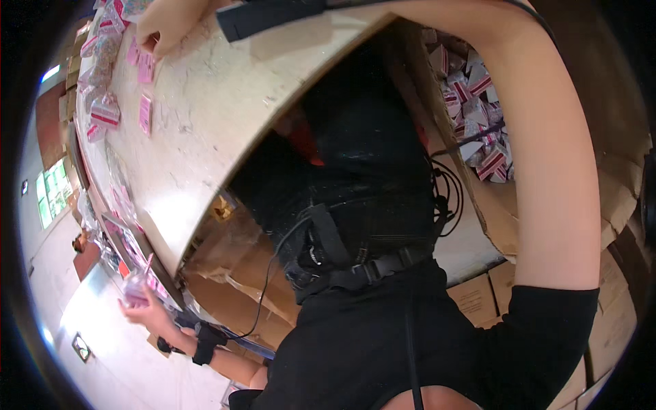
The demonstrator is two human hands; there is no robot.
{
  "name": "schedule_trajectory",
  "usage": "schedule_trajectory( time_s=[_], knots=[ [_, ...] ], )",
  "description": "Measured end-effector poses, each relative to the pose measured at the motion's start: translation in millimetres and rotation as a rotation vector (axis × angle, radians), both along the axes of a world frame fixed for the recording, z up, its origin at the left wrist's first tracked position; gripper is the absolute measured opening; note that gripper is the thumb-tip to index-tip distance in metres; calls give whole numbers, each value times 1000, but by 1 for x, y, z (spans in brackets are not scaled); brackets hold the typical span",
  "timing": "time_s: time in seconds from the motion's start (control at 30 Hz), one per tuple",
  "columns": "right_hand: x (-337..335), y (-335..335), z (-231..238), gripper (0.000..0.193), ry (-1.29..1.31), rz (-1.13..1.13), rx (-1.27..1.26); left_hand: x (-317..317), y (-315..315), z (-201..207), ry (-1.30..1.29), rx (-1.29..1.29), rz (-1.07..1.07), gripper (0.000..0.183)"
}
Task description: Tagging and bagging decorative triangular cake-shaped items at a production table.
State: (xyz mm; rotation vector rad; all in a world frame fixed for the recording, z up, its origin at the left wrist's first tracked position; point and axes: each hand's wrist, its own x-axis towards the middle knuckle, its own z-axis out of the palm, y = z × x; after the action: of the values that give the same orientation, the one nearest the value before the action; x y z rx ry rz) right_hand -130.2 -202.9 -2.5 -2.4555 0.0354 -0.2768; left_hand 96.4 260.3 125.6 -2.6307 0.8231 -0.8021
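Observation:
My right arm reaches up along the right side and bends across the top. My right hand (166, 26), with a black wristband behind it, rests on the worn pale table (205, 116), fingers curled down beside small pink cards (145, 65). Whether it grips one I cannot tell. My left hand (145, 307), also with a black wristband, is out past the table's edge at the lower left. It holds a small pink see-through packet (135, 287) over the light floor. My black top and chest harness (342, 266) fill the middle.
An open cardboard box (492, 212) at the right holds several red, white and pink striped packets (475, 102). More such packets (104, 113) lie at the table's far side. Brown cartons (232, 294) sit under the table, others (478, 297) at the lower right.

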Motion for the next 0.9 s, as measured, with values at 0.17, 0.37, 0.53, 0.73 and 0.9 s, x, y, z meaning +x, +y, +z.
schedule_trajectory(
  time_s=[0.17, 0.37, 0.53, 0.73, 0.9],
  knots=[
    [40, -31, -39, 26, -405, 113, -221, -12, 86, -65, 190, -147, 152, 97],
    [29, -15, -23, 30, -263, 140, -200, -108, 72, -103, 457, -511, -118, 57],
    [45, -15, -35, 27, -323, 159, -202, -123, 69, -117, 460, -265, -64, 59],
    [27, -14, -28, 20, -250, 109, -184, -103, 104, -143, 580, -302, 97, 62],
    [32, -23, -22, 20, -196, 69, -218, -127, 106, -177, 695, -461, 74, 72]
  ],
)
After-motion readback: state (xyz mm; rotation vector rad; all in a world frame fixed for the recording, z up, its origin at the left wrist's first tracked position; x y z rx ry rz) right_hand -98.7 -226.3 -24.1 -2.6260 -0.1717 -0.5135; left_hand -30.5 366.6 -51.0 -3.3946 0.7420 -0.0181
